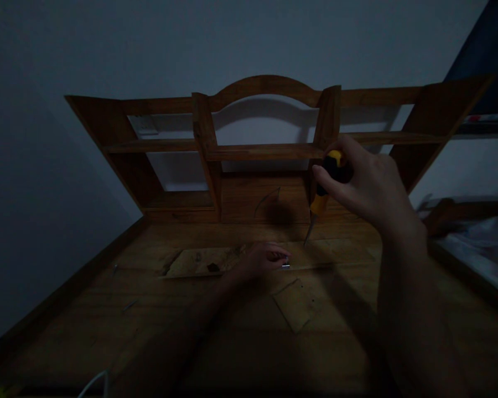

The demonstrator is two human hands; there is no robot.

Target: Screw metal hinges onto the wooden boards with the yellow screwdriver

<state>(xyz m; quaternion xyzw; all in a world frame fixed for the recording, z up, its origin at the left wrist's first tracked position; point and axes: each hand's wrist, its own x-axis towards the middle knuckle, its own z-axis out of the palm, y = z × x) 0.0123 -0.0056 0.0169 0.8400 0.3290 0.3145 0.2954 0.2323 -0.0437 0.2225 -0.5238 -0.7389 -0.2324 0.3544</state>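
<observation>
R hand [367,185] at 3 o'clock, curled round screwdriver [319,204] so its tip points approx. 7; L hand [263,257] at 5 o'clock, fingertips pinched on small metal pc [286,266], apparently steadying it against wood strip [336,251].

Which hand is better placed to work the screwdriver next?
Likely the right hand: it holds the screwdriver, tip pointing down; the left hand is busy at the small metal piece.
</observation>
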